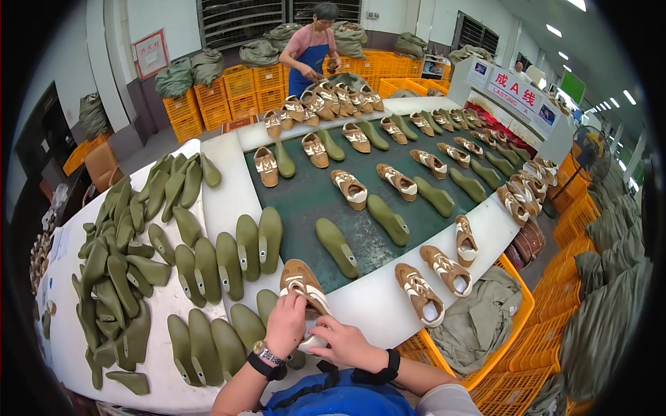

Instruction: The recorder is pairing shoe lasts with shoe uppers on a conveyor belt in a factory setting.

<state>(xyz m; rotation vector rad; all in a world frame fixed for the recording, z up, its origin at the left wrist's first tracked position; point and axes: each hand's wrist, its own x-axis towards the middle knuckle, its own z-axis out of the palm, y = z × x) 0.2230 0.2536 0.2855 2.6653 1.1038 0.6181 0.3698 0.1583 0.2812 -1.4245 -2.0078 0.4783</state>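
A brown sneaker with white stripes sits at the table's near edge, its toe pointing away from me. My left hand has its fingers closed on the laced middle of the shoe. My right hand pinches the heel end, where a whitish part shows between the hands; whether that is lining or a separate piece I cannot tell. Beside my left hand stand rows of green shoe lasts. To the right, several finished-looking brown sneakers rest on the white border.
A big heap of green lasts covers the white table at left. Shoes and lasts alternate on the green conveyor belt. A yellow crate with grey-green cloth stands at right. Across the belt a person in a blue apron handles something.
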